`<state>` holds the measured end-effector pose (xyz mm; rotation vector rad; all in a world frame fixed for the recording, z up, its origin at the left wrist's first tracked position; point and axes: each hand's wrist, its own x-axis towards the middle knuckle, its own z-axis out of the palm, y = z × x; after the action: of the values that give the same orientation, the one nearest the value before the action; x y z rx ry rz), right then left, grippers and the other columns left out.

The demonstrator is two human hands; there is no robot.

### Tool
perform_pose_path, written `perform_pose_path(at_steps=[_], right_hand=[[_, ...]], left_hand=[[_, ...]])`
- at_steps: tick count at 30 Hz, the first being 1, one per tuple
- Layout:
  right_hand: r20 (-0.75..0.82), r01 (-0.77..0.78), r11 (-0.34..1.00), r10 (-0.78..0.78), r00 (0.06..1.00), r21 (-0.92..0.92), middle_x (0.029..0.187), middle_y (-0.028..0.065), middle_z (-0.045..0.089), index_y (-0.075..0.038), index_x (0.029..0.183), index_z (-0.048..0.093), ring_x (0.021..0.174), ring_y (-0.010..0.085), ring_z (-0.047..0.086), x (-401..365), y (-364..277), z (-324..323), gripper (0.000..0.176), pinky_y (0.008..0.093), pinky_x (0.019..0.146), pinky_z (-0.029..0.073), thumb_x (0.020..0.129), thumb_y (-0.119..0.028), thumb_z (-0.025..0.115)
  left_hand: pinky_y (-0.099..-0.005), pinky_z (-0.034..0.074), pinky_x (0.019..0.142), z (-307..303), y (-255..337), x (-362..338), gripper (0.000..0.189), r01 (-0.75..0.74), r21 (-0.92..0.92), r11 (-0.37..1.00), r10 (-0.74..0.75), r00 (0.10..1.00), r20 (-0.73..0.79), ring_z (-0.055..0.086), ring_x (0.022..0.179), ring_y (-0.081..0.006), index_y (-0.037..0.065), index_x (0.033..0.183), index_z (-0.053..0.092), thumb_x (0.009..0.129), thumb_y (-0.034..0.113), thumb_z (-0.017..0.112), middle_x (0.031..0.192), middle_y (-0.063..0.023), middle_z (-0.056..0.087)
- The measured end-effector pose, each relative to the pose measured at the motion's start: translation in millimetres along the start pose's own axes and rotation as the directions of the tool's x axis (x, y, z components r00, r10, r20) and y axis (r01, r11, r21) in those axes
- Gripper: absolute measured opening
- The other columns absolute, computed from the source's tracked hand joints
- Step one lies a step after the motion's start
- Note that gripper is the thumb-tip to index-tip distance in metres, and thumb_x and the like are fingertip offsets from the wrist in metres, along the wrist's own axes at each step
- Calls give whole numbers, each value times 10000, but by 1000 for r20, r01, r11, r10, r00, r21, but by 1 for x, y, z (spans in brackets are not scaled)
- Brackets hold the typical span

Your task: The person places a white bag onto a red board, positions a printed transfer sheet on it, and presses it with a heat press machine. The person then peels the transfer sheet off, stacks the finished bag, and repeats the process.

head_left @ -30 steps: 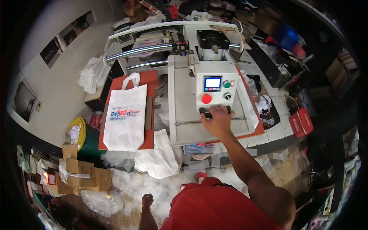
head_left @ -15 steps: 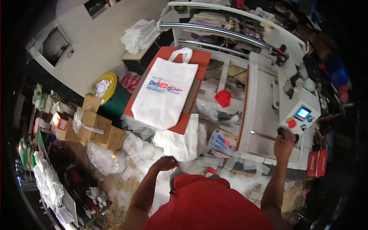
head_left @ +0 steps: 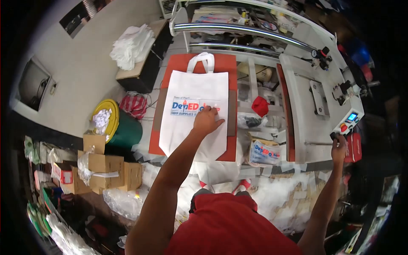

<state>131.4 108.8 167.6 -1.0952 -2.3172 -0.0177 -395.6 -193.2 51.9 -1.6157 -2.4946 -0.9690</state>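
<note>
White tote bag lay flat on the orange-red platen, centre of frame, handle loop toward the top. Left hand was palm-down over the printed logo, fingers loosely bent, clasping nothing; firmness of contact could not be told. Right hand, far right, appeared curled around the black handle below the control box.

Handling, as judged: bag light, limp, thin, likely non-woven fabric; apt to skid or crease under a dragging palm. Print looked the delicate part, especially if warm. Best holds: the loop or the upper corners, clear of the logo.

Edges: bottom hem ran about to the platen's near edge; platen showed bare above the bag's upper corners. Right of it, a gap with frame bars and a red item below, then the grey press plate. Green bin crowded the left; chrome rail crossed above. Roomiest lift: straight up.
</note>
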Motion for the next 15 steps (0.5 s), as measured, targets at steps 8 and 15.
perform_pose_path(at_steps=[8, 15], right_hand=[[-2, 41, 999, -41, 999, -28, 1023, 234, 617, 44, 1009, 586, 992, 406, 583, 1, 25, 8, 183, 468, 858, 467, 833, -4, 569], [-138, -56, 968, 23, 990, -243, 1012, 183, 608, 6, 1055, 586, 945, 377, 576, 6, -13, 10, 248, 455, 792, 469, 810, -30, 602]], left_hand=[[-400, 530, 669, -47, -121, 19, 230, 381, -210, 900, -410, 905, -116, 685, 760, -318, 21, 814, 692, 823, 243, 634, 790, -186, 687], [-494, 518, 791, -154, -361, -179, 445, 889, 35, 457, -808, 432, -401, 669, 880, -417, 18, 894, 728, 835, 432, 575, 878, -228, 693]])
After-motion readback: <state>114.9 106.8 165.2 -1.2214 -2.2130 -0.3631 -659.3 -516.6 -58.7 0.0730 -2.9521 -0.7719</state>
